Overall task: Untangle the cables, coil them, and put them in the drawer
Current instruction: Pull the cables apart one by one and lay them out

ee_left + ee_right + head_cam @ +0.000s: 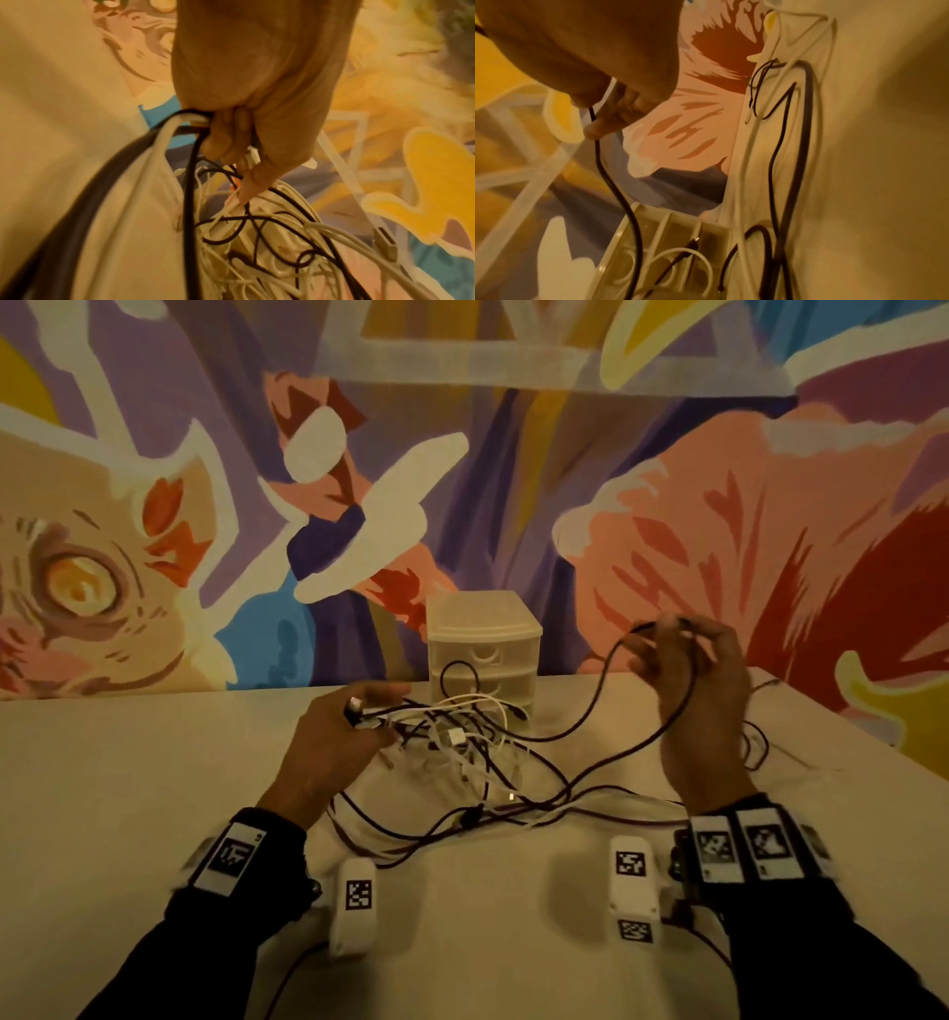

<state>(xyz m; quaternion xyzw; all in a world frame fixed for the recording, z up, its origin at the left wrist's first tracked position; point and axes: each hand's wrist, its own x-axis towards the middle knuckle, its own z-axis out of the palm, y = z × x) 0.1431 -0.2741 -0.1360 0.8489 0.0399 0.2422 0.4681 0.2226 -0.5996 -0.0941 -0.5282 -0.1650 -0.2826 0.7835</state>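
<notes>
Cables (462,742), black & white, lie in a tangled heap on the table (128,788) just in front of the small plastic drawer unit (482,649), whose drawers are all closed, w/ loose runs trailing toward the person. Left hand (334,747) sits at the heap's left edge, fingers curled round a bunch of black & white strands plus a connector end. Right hand (688,670) is raised above the table to the right of the unit, fingertips pinching a black cable (590,711) that sags down into the heap.
</notes>
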